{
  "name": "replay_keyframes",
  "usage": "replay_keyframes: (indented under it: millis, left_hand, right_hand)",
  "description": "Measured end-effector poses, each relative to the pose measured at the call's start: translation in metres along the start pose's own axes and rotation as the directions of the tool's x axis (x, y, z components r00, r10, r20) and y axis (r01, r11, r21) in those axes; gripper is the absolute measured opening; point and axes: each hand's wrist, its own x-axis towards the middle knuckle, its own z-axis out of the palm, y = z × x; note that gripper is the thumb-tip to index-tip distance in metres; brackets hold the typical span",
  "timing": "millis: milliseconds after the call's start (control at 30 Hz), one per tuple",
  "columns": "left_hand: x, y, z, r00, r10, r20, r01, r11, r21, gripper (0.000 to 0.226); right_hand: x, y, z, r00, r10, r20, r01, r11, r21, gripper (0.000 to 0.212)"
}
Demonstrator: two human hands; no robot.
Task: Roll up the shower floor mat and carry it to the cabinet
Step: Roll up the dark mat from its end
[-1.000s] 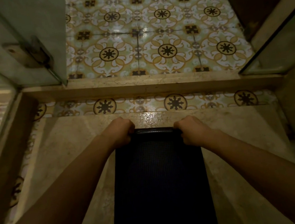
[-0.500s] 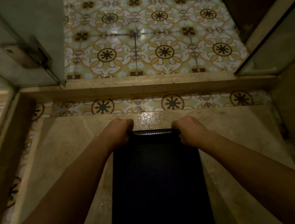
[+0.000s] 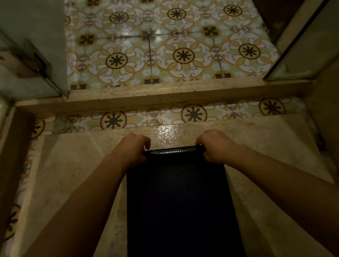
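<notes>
A dark textured shower mat (image 3: 179, 208) lies lengthwise on the beige stone shower floor, running from the frame's bottom edge to its far end. That far end is curled over into a small tight roll (image 3: 172, 152). My left hand (image 3: 133, 148) grips the roll's left corner, fingers closed over it. My right hand (image 3: 214, 144) grips the right corner the same way. Both forearms reach in from the bottom corners.
A raised stone threshold (image 3: 160, 95) crosses the view beyond the mat, with patterned tile floor (image 3: 166, 43) behind it. A glass door with a metal hinge (image 3: 25, 60) stands open at left. A glass panel (image 3: 310, 34) stands at right. Stone walls close in on both sides.
The curled far edge of the mat has grown slightly thicker under both hands. The view has shifted a little; the hands stay at the same corners.
</notes>
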Motion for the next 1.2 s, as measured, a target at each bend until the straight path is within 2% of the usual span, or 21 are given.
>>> replay_keyframes:
  millis: [133,433,633,733,833,900,1000,1200]
  left_hand:
    - [0.001,-0.001,-0.004,0.998,0.013,0.066,-0.014,1.000,0.023,0.026]
    - [-0.008,0.005,0.003,0.999,0.028,-0.016,-0.026,0.994,0.104,0.014]
    - [-0.006,0.004,-0.001,0.995,0.021,0.098,-0.030,0.996,0.090,0.018]
    - [-0.008,0.010,-0.001,0.997,0.020,0.075,-0.030,0.991,0.132,0.008]
    - [-0.010,0.013,0.003,0.999,0.024,0.048,-0.031,0.987,0.158,0.016]
    - [-0.011,0.013,0.004,0.998,0.011,0.061,-0.021,0.986,0.165,0.013]
    - [-0.010,0.013,0.010,0.996,0.011,0.085,-0.027,0.981,0.194,0.021]
    - [-0.018,0.014,0.017,0.998,0.041,0.039,-0.048,0.977,0.206,0.008]
  right_hand:
    - [0.001,-0.002,-0.003,0.999,0.004,0.049,-0.002,1.000,-0.031,0.028]
    - [0.003,-0.004,-0.008,0.999,0.005,0.038,-0.001,0.994,-0.107,0.031]
    - [-0.001,-0.002,-0.005,0.997,-0.036,0.066,0.044,0.991,-0.128,0.037]
    - [-0.007,-0.003,0.000,0.999,-0.019,0.044,0.024,0.993,-0.111,0.033]
    - [-0.011,0.000,0.005,0.999,-0.033,0.026,0.036,0.993,-0.109,0.036]
    - [-0.013,0.002,0.005,0.999,-0.043,0.029,0.046,0.993,-0.105,0.036]
    - [-0.015,0.002,0.003,0.999,-0.051,0.017,0.052,0.994,-0.099,0.033]
    - [-0.020,-0.001,0.005,0.996,-0.090,0.009,0.090,0.987,-0.130,0.028]
